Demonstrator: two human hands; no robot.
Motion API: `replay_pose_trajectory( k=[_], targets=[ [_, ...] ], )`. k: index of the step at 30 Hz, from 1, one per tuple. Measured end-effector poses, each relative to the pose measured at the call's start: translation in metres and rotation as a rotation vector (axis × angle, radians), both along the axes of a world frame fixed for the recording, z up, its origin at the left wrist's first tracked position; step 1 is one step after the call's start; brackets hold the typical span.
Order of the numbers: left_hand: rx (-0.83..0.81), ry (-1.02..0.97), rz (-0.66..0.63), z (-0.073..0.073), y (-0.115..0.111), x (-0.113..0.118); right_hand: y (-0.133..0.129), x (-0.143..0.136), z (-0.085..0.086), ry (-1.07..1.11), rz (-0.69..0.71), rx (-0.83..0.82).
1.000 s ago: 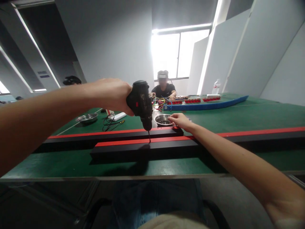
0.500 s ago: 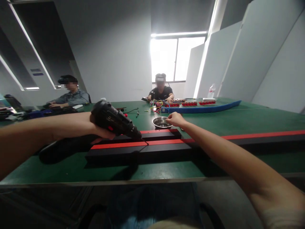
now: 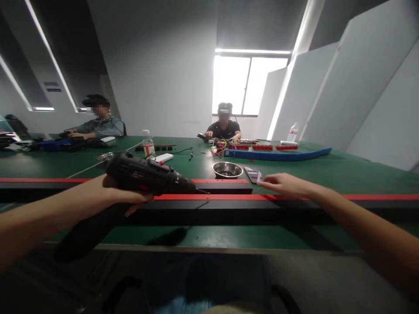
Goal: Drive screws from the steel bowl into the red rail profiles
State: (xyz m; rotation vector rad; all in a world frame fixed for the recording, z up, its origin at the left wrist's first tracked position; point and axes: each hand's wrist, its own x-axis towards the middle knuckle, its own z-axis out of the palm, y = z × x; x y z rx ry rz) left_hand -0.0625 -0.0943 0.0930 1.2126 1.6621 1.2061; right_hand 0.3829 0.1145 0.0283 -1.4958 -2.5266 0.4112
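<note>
Surface [image 3: 340,171] in green bears a long red-and-black bar [image 3: 229,213]; above it a power drill [image 3: 140,174], gripped in the left hand [image 3: 119,192], its bit [image 3: 203,191] clear of the red strip [image 3: 242,197]. The right hand [image 3: 286,184], its hold unclear, hangs near a steel bowl [image 3: 240,172], beside a phone [image 3: 250,174]. Dark pieces [image 3: 225,172] there suggest work left; a dark spot [image 3: 207,198] on the strip may be one fastening done.

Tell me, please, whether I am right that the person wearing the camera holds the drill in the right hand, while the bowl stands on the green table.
Not quite: the head view shows the drill in the left hand, not the right hand. The bowl does stand on the green table.
</note>
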Motion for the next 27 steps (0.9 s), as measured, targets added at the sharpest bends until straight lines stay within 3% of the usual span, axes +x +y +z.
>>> replay_pose_trajectory(
  k=[4,7,10,14,22,27],
  targets=[
    [-0.085,-0.095,-0.016,-0.023,-0.004,0.003,-0.027,0.071,-0.030,-0.077,-0.077,0.085],
    [-0.041,-0.330,0.028,-0.042,0.005,0.014,-0.034,0.081,-0.052,-0.184,-0.167,0.352],
    [-0.040,-0.486,0.027,-0.060,0.017,0.031,-0.039,0.067,-0.059,-0.264,-0.221,0.447],
    [-0.029,-0.606,-0.013,-0.073,0.035,0.051,-0.046,0.037,-0.054,-0.306,-0.209,0.468],
    [0.096,-0.655,-0.139,-0.070,0.084,0.073,-0.056,-0.034,-0.054,-0.266,-0.193,0.478],
    [0.116,-0.705,-0.178,-0.076,0.111,0.081,-0.063,-0.053,-0.053,-0.226,-0.208,0.475]
  ],
)
